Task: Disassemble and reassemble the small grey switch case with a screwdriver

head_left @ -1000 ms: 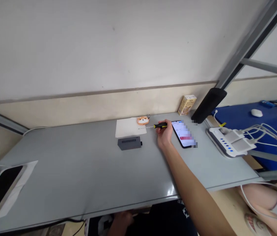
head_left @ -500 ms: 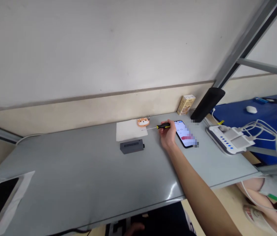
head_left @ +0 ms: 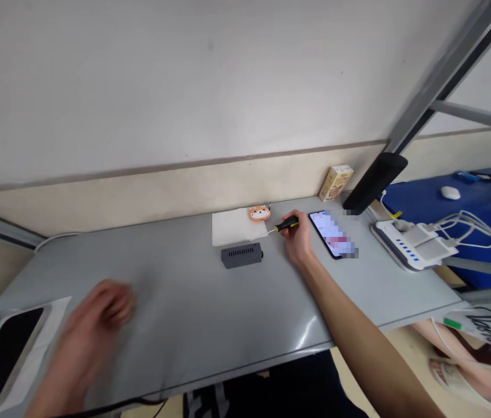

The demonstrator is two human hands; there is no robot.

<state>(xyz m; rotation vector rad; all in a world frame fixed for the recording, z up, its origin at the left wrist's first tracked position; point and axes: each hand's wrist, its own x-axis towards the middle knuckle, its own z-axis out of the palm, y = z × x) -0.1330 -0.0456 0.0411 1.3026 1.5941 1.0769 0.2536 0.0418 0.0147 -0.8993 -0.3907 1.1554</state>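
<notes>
My right hand (head_left: 298, 234) is closed around the black and yellow handle of a screwdriver (head_left: 286, 224). Its thin metal shaft points left, and the tip is just above the back edge of a dark grey slotted box (head_left: 242, 256); whether they touch I cannot tell. This box lies on the grey table (head_left: 176, 313), with a small round knob on its right end. Over the left part of the table is my left hand (head_left: 106, 307), apart from the box, its curled fingers smeared by motion.
Behind the box lie white paper (head_left: 230, 225) and an orange dog-face item (head_left: 259, 213). A phone (head_left: 328, 235), a carton (head_left: 335, 183), a black cylinder (head_left: 375, 183) and a power strip (head_left: 411, 247) with cables are to the right. At far left is a dark-screened device (head_left: 4, 357).
My left hand has risen from below the table edge to over its left part. The screwdriver tip now appears closer to the grey box. The view has shifted slightly.
</notes>
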